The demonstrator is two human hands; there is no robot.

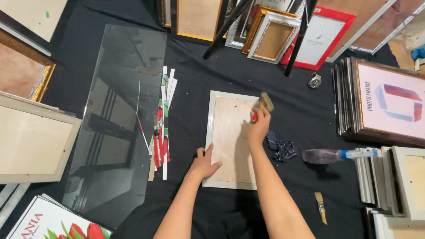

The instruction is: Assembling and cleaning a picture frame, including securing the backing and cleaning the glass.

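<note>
the picture frame (230, 141) lies face down in the middle of the black cloth surface (292, 110), its plywood backing up and a pale silver border showing round it. the left hand (204, 163) presses flat on the lower left corner, fingers spread, holding the frame steady. the right hand (258, 126) is closed round the red handle of a brush (264, 104), whose bristles rest at the frame's upper right edge. the step in hand looks like brushing dust or grit off the backing; going on with it calls for light strokes across the board toward the edge, with the left hand bearing down so the frame does not slide on the cloth.

just right of the frame lies a crumpled dark rag (281, 148), and beyond it a spray bottle (336, 155) on its side. a second small brush (321, 207) lies lower right. to the left sit a bundle of cut strips (163, 119) and a large glass sheet (117, 119). stacks of frames (380, 102) line the right side, and more lean along the top.
</note>
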